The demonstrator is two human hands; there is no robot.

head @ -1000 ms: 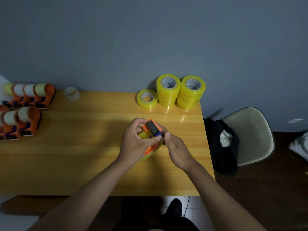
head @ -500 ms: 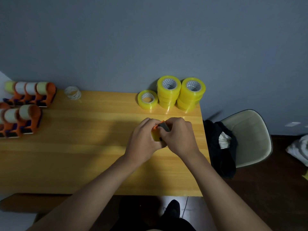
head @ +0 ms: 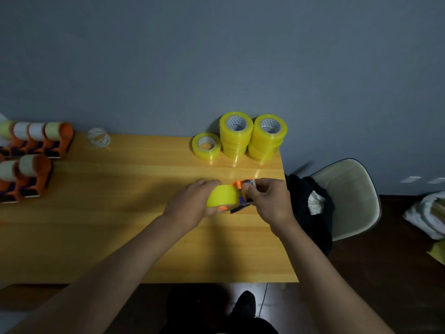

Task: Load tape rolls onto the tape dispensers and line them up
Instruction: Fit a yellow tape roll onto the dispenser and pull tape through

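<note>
Left hand (head: pixel 190 208) cups yellow tape roll (head: pixel 222 196) on orange tape dispenser (head: pixel 238 185), near bench (head: pixel 120 225) right edge. Right hand (head: pixel 269 201) pinches dispenser front. Advice: steady roll, draw tape end straight over cutter.

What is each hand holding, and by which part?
Left hand holds the yellow tape roll by its curved side; right hand pinches the orange dispenser at its front end.

Both hands meet mid-table, left hand (head: pixel 190 206) cupped, right hand (head: pixel 269 201) fingers curled, pinching.
</note>
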